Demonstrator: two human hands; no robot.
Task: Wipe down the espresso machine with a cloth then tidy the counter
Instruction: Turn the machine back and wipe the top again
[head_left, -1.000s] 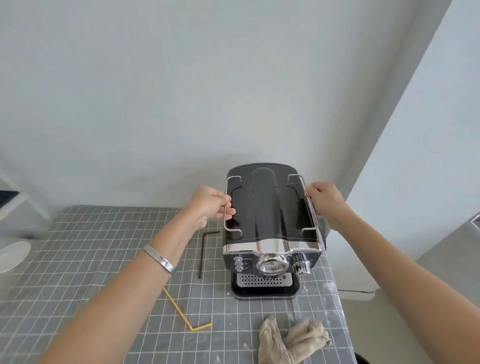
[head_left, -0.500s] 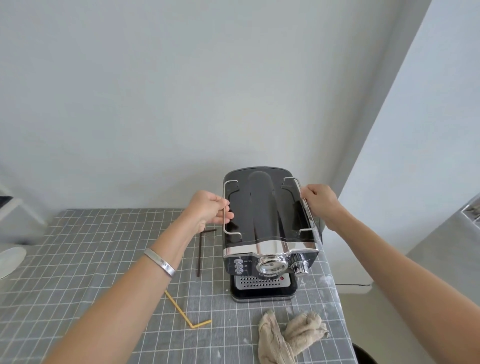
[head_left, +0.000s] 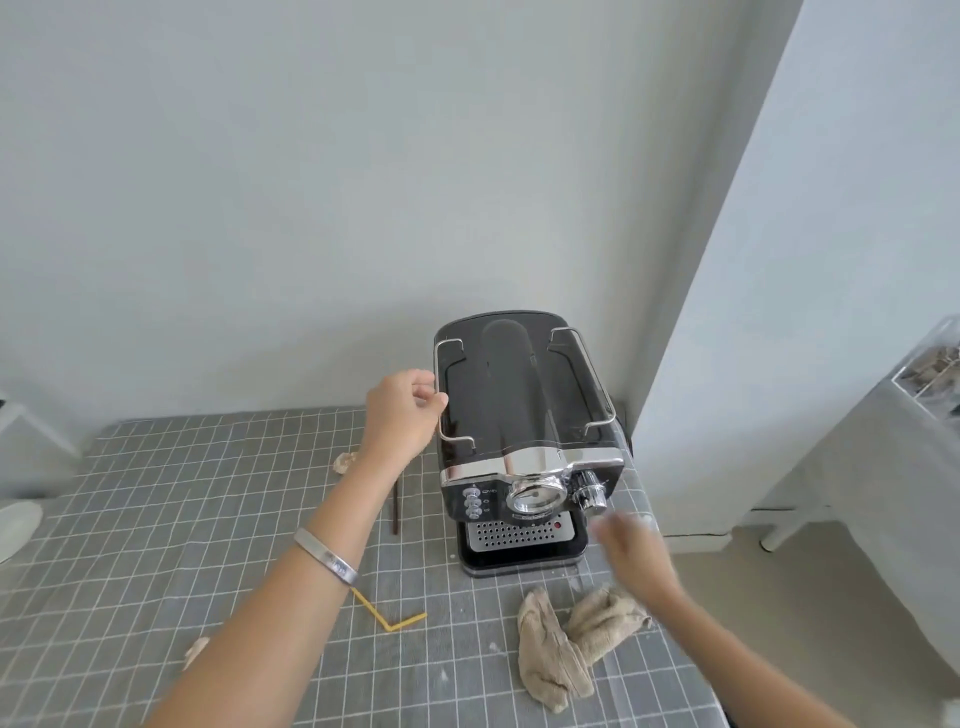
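A black and chrome espresso machine (head_left: 524, 415) stands at the back right of the grey checked counter (head_left: 208, 519). My left hand (head_left: 402, 410) grips the wire rail on the machine's left top edge. My right hand (head_left: 631, 553) is blurred by motion, fingers apart and holding nothing, in front of the machine's right corner just above a crumpled beige cloth (head_left: 571, 644) that lies on the counter.
A bent yellow straw (head_left: 389, 616) and a dark brown straw (head_left: 396, 506) lie left of the machine. Small beige scraps (head_left: 345, 461) (head_left: 196, 649) and white crumbs dot the counter. A white plate (head_left: 15, 525) sits at the far left. The counter's right edge is close to the cloth.
My right hand has let go of the machine's right rail and dropped down toward the cloth. My left hand stays on the left rail. The camera has shifted slightly.
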